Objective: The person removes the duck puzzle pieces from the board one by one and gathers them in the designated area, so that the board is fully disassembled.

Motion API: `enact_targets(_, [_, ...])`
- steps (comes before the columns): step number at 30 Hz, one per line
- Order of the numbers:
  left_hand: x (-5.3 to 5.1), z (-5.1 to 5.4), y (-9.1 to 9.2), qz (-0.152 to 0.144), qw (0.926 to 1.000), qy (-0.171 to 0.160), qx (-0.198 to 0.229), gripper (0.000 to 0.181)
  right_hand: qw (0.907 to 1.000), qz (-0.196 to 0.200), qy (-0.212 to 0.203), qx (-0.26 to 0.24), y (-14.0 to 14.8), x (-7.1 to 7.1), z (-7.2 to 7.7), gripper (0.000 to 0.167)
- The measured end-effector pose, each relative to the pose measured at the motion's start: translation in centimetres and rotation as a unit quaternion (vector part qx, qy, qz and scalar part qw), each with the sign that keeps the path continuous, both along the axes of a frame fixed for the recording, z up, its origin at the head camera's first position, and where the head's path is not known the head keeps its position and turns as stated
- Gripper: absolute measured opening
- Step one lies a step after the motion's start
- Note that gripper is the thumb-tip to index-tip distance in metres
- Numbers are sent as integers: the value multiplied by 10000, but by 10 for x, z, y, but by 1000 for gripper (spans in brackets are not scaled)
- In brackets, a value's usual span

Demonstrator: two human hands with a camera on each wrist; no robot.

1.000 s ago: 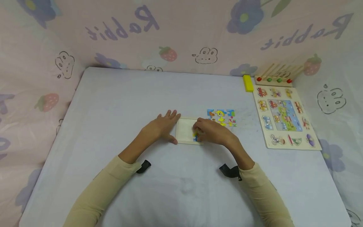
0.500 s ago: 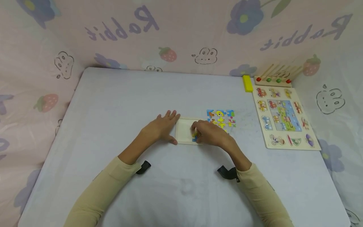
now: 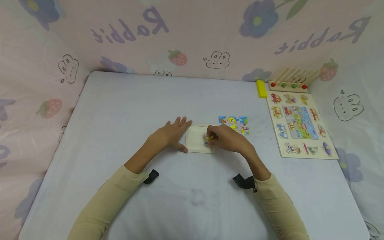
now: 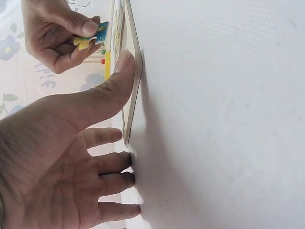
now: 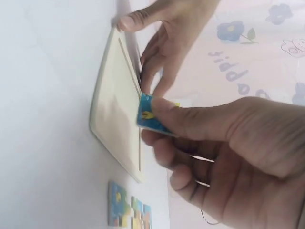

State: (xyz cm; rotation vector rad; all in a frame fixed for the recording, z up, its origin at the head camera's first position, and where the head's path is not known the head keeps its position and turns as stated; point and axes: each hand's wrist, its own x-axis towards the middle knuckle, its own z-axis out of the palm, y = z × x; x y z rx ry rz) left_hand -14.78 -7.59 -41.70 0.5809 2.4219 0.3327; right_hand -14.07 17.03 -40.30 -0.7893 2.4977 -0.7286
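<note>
A pale wooden puzzle tray [image 3: 196, 140] lies flat mid-table, its recess bare where it shows. My left hand [image 3: 169, 134] rests at its left end with fingers spread; in the left wrist view the thumb [image 4: 125, 67] touches the tray's edge and the fingertips meet the table. Above the tray's right part, my right hand [image 3: 229, 138] pinches a blue and yellow jigsaw piece [image 5: 151, 114] between thumb and fingers. Several other jigsaw pieces [image 3: 233, 120] lie on the table just behind the right hand, which partly covers them.
To the right lies a large picture puzzle board [image 3: 301, 125]. Behind it stands a wooden rack with pegs and coloured beads [image 3: 288, 86], beside a yellow block [image 3: 261, 89]. A patterned curtain [image 3: 192, 36] rises past the table's back edge.
The right hand has lifted the jigsaw piece and turned it in its fingers over the tray, after a small shift left and back right. The left hand has stayed in place.
</note>
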Motion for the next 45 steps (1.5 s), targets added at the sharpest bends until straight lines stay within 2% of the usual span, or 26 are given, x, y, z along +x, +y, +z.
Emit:
enact_targets(3, [-1,0,0,-27,10000,49,-14,114,9997,-85,176,-131,4,-3,2,13])
enact_targets(11, [-2,-1,4,-102,9998,160,-108,114,9992,-221,245,-219,18,-4,8,19])
enact_targets(18, [-1,1,4,-119,9998,99,-100,114,9969,-684,265,-291,42,-6,14,30])
enact_targets(28, [-2,2,5,-170,9997,145,-136,113,9908,-1093,788,-148,88,-4,24,22])
enact_targets(33, [-2,1,4,-160,9997,118,-128,113,9913,-1249,417,-30,109,-2,22,17])
enact_targets(39, [-1,-1,1,-114,9999,75,-68,113,9900,-1369,-260,239,126,-3,6,17])
enact_targets(45, [-1,-1,-1,-90,9999,55,16,113,9897,-1306,-393,424,127,-5,-5,19])
